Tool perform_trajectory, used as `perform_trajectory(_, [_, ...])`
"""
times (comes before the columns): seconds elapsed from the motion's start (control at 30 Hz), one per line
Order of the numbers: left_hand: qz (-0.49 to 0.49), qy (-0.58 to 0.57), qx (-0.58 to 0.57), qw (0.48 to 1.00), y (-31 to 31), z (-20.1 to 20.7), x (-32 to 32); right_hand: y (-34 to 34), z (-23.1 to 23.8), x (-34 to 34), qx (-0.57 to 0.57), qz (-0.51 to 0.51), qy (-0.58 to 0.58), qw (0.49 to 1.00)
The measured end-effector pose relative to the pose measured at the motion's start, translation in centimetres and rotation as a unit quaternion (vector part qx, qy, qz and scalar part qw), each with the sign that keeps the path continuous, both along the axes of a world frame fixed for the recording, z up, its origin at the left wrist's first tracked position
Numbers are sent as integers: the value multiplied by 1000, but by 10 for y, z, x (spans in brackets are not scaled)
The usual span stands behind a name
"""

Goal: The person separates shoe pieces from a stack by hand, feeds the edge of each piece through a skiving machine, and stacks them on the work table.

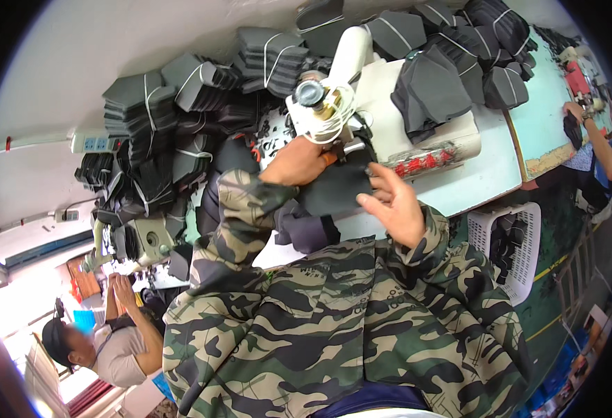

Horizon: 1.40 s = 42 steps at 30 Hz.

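Observation:
My left hand (297, 163) is at the head of a white sewing machine (353, 59), beside its needle area. Its fingers are curled, and a bit of orange shows at their tips; what they grip is partly hidden. A dark grey fabric piece (337, 188) lies on the machine bed below that hand. My right hand (398, 210) is open at the right edge of this piece, palm turned up, fingers apart. Bunched dark cloth (309, 231) hangs near the front edge of the table. White thread or cord (335, 118) is looped around the machine's top.
Tied stacks of grey fabric pieces (133, 104) line the back of the table. Loose grey pieces (431, 90) rest on the machine's body. A white plastic basket (522, 254) with dark pieces stands at the right. Co-workers sit at the left (121, 341) and far right (602, 150).

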<state>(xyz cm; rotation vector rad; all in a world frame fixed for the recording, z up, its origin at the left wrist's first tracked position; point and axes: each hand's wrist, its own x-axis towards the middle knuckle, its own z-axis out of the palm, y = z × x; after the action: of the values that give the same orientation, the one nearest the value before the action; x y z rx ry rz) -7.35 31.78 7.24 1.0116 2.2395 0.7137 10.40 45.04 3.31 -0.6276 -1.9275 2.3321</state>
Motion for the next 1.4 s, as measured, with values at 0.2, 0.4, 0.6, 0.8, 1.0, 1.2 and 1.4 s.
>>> perform_trajectory(0.2, [210,-250,30,945,-23,-26,26,45,10,-15,80,170,18,982])
perform_trajectory(0.4, [-10,164,-226,960,-110,-70,63,168,47,-52,657,6,160,737])
perform_trajectory(0.6, [6,112,-205,972,-136,-92,74,101,47,-20,494,-8,162,854])
perform_trajectory(0.8, [-110,57,-143,982,-108,-46,57,35,7,-3,99,336,147,925])
perform_trajectory(1.0, [122,-274,-71,951,-46,18,35,10,-3,-8,69,195,4,978])
perform_trajectory(1.2, [105,-268,-120,950,-40,9,4,-8,-5,-17,41,97,-23,994])
perform_trajectory(1.4, [-43,21,18,999,-11,-10,-8,6,26,-2,171,119,43,977])
